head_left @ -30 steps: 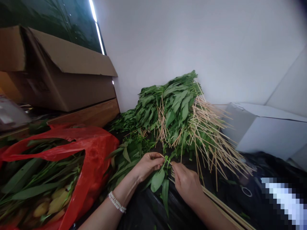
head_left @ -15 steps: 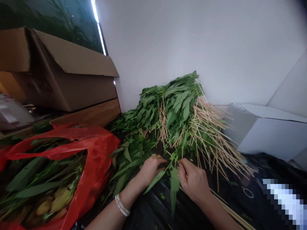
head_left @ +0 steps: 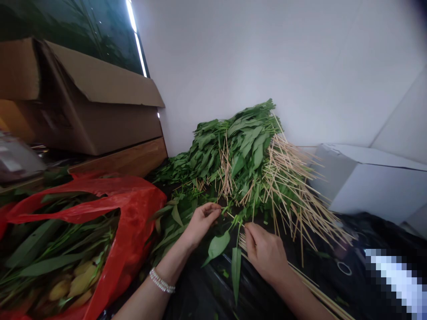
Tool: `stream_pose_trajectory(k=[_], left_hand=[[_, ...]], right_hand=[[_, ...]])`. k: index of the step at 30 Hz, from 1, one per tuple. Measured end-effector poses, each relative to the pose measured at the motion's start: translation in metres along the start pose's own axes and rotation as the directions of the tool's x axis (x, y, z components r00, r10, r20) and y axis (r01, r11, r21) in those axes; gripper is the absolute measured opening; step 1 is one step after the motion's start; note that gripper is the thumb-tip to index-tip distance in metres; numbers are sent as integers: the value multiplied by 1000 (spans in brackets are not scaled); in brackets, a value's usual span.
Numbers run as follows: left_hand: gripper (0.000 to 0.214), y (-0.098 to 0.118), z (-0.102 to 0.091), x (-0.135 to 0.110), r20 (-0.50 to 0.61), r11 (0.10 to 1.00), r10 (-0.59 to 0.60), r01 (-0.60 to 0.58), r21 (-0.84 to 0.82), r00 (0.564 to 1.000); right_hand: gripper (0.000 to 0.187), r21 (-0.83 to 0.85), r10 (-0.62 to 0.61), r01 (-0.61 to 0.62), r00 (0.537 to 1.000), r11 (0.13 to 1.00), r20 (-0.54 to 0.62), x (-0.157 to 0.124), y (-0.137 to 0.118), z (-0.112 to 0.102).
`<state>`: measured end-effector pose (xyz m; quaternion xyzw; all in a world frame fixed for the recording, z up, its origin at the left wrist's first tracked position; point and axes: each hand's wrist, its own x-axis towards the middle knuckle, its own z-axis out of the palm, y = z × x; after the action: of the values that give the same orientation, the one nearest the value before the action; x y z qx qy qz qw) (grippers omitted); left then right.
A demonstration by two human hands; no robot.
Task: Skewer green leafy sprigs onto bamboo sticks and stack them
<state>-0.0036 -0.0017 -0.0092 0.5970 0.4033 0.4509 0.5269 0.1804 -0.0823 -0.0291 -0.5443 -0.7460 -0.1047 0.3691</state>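
My left hand [head_left: 201,220] is curled in a pinch on the tip of a thin bamboo skewer [head_left: 230,215] threaded with green leaves [head_left: 220,244]. My right hand [head_left: 265,252] is closed on the other end of that skewer, with more sticks lying under it. Two long leaves dangle between my hands. Just behind them rises a big heap of leafy skewers [head_left: 247,155], the bare stick ends fanning out to the right. A bead bracelet [head_left: 162,281] circles my left wrist.
A red plastic bag [head_left: 126,209] full of loose greens lies at the left. Cardboard boxes [head_left: 83,106] stand behind it on a wooden ledge. A white box [head_left: 370,182] sits at the right. Black plastic sheeting [head_left: 207,293] covers the surface.
My left hand has slid up and a little left along the skewer, its fingers now higher. The hanging leaves have swung down and apart. My right hand has shifted slightly lower.
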Motion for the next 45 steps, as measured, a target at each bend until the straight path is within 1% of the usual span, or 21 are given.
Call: stream_pose_trajectory(k=[2,5,10,13,16,19,23,33,39,45], left_hand=[[35,1,0,-2,36,996,-44,46,-75,998],[38,2,1,-4,71,989,-70,79,-129,995],[36,2,1,-4,105,990,-72,84,-117,992],[37,0,0,-3,79,991,-61,70,-110,995],[38,-2,0,-1,46,985,-55,61,-159,997],[34,-4,0,0,39,979,-64,71,-189,997],[31,-4,2,-1,29,977,-70,75,-198,997],[31,-1,3,-2,12,977,-85,86,-195,996],[33,-1,4,-2,-6,977,-86,83,-195,996],[31,-2,3,-2,-12,977,-80,76,-200,997]], right_hand=[[22,-6,-2,2,1000,1000,15,-1,1,2],[24,-18,2,-1,999,1000,33,-1,2,4],[24,-41,9,-7,998,999,56,-2,3,5],[24,-44,9,-7,999,999,45,-2,4,5],[24,-33,10,-10,1000,999,19,-1,4,4],[24,-15,7,-7,1000,1000,4,-1,3,3],[25,-11,3,-3,1000,1000,10,-1,2,3],[24,-21,7,-6,999,1000,38,-2,1,4],[26,-33,-19,20,1000,999,17,-3,3,5],[25,-40,13,-12,999,999,44,-3,2,5]])
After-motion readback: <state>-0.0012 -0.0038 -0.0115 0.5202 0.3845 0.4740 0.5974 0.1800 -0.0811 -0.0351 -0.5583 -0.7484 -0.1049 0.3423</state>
